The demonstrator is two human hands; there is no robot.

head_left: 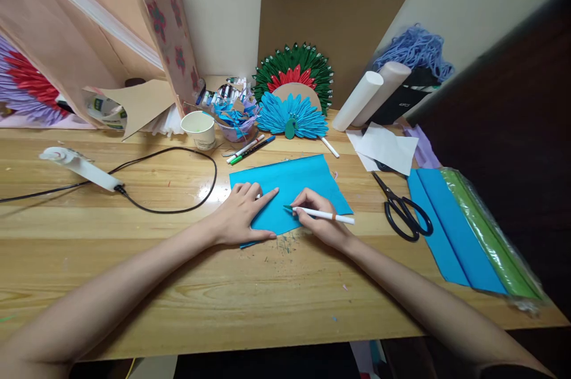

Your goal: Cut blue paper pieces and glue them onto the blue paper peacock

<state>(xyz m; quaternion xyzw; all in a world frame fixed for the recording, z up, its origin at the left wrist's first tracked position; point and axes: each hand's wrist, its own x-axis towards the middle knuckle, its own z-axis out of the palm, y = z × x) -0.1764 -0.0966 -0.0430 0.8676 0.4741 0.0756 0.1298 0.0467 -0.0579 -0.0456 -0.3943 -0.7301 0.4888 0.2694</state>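
Note:
A blue sheet of paper, with uneven edges, lies on the wooden table in front of me. My left hand rests flat on its left part, fingers spread and thumb along the near edge. In my right hand is a white marker with a brown band, pinched like a pen. Its dark green tip points left, close to the sheet's surface; whether it touches, I cannot tell. Beyond the sheet lie a few more markers. A blue paper fan shape with a green piece stands behind them.
Black-handled scissors lie right of the sheet, beside folded blue paper and a green pack in clear plastic. At left, a white glue gun trails a looped black cord. A paper cup and white rolls stand at the back.

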